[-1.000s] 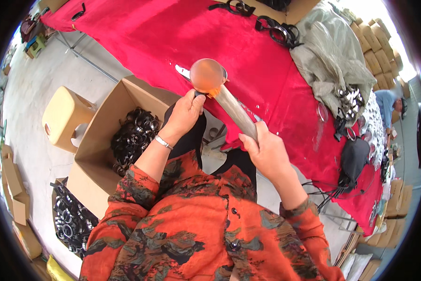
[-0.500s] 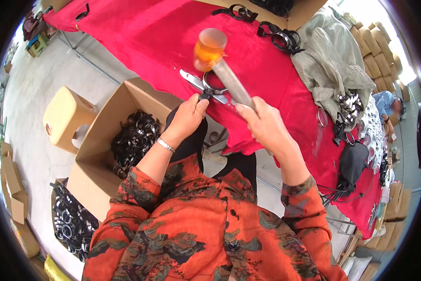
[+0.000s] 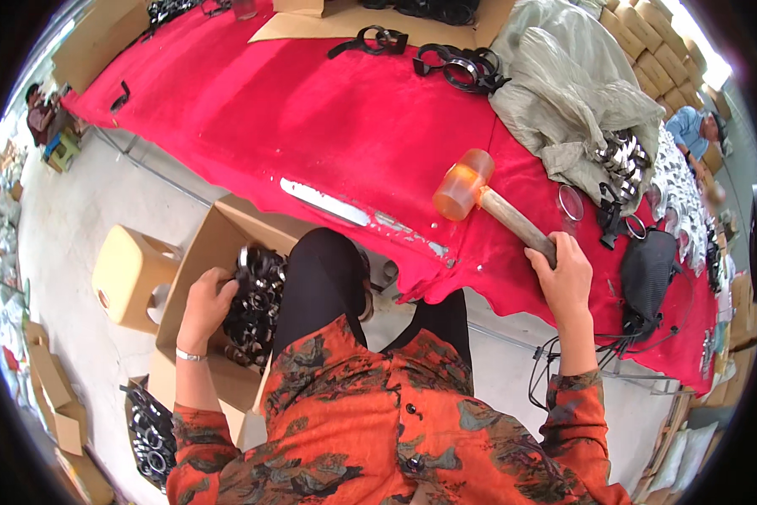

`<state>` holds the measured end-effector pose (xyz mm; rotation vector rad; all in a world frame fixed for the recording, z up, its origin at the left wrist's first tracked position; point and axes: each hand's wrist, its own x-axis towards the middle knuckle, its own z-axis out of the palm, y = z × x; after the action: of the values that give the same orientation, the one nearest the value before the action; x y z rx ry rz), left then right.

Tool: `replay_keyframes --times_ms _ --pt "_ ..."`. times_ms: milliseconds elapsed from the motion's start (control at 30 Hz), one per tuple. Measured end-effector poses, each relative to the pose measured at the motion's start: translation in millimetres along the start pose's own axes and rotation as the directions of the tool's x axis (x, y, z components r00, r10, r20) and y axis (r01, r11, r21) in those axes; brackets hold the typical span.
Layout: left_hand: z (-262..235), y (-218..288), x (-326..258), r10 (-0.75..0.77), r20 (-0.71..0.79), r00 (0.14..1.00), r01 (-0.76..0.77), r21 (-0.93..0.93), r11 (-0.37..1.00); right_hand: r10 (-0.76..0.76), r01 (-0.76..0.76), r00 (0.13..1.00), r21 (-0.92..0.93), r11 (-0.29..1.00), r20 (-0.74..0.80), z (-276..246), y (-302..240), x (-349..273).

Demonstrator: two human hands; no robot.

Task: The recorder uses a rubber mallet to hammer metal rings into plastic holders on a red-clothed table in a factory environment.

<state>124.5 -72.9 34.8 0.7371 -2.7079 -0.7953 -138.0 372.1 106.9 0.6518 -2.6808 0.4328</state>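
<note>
My right hand [image 3: 566,273] is closed round the wooden handle of a mallet [image 3: 513,219], whose translucent orange head lies over the red cloth. Over the left side of a cardboard box [image 3: 195,261] is my left hand [image 3: 207,307], thumb and fingers slightly apart at the edge of a heap of black clamp-like parts with shiny rings [image 3: 259,307]. No part shows clearly between those fingers. A pale metal strip [image 3: 324,202] lies along the near edge of the red-covered table, its surroundings scuffed.
A cream plastic stool [image 3: 130,278] stands left of the box. On the table [image 3: 252,109] lie black ring parts [image 3: 467,71], a grey-green sack [image 3: 572,93], a loose clear disc [image 3: 570,203] and a black pouch [image 3: 648,273] with cords. Another person [image 3: 694,130] sits far right.
My left hand has gone from the metal strip down to the box, and the ringed part it held has left the strip. The mallet has moved right and lower in my right hand.
</note>
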Motion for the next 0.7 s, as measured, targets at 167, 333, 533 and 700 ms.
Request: replay_keyframes --times_ms 167,333,533,700 --pt "-19 70 69 0.089 -0.072 0.993 -0.098 -0.137 0.986 -0.062 0.039 0.984 -0.133 0.99 -0.166 21 0 -8" --pt "18 170 212 0.602 -0.027 0.798 -0.598 0.079 0.797 -0.03 0.019 0.989 -0.077 0.997 -0.145 24 1 -5" --pt "67 207 392 0.389 -0.189 0.901 -0.298 0.381 0.875 0.031 -0.037 0.996 -0.073 0.997 -0.078 15 1 -2" --pt "71 188 481 0.331 -0.157 0.93 -0.249 0.394 0.885 0.048 -0.049 0.998 -0.057 0.997 -0.033 17 4 1"
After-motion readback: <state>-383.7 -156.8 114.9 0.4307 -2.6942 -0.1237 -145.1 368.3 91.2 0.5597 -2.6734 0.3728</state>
